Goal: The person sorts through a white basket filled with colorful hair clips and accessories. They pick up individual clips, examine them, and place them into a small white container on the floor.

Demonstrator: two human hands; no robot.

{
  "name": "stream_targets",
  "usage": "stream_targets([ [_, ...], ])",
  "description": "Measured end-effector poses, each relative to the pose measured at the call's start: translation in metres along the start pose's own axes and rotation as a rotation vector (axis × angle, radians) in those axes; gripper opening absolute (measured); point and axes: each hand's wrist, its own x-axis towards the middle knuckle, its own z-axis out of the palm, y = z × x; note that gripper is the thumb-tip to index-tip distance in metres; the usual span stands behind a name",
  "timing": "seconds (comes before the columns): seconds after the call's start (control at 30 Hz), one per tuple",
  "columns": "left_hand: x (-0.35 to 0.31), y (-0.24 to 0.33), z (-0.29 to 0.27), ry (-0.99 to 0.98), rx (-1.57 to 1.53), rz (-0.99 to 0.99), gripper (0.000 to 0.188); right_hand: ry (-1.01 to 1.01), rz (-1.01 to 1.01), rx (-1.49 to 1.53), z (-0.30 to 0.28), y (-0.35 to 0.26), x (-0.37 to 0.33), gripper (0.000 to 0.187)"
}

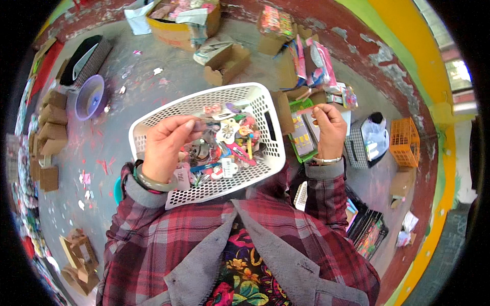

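Note:
On my lap sits a white perforated plastic basket [224,187], tilted and heaped with small hair clips and trinkets [224,145]. Over its left side my left hand [171,145] is closed in a pinch; what lies between its fingertips is too small to name. Beyond the basket's right end, my right hand [329,127] is raised with thumb and forefinger pressed together, and whatever it may hold cannot be made out. Just below that hand is a green tray [297,108] with grey cards bearing yellow pieces [304,135]. A white tag [229,167] lies among the clips.
Open cardboard boxes [227,64] stand on the floor ahead, one large and stuffed [176,34]. A purple basin [91,97] is at the left. To the right are a checked bag [360,145], an orange crate [405,142] and a black crate [371,232]. Scraps litter the floor.

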Motion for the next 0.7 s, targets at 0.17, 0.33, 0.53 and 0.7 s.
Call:
stream_targets([
  [0.17,-0.001,0.005,0.006,0.028,-0.005,-0.011,0.017,0.034,0.012,-0.340,-0.052,0.094,-0.015,0.009],
  [0.33,0.000,0.003,0.003,0.026,0.042,-0.041,0.017,0.049,0.217,-0.464,-0.072,0.168,-0.049,0.014],
  [0.53,0.002,0.000,0.004,-0.008,0.049,-0.011,0.018,0.163,0.382,-0.280,-0.088,0.244,-0.077,0.017],
  [0.7,0.001,0.002,0.005,0.015,0.069,-0.022,0.017,0.172,0.462,-0.262,-0.091,0.251,-0.087,0.019],
])
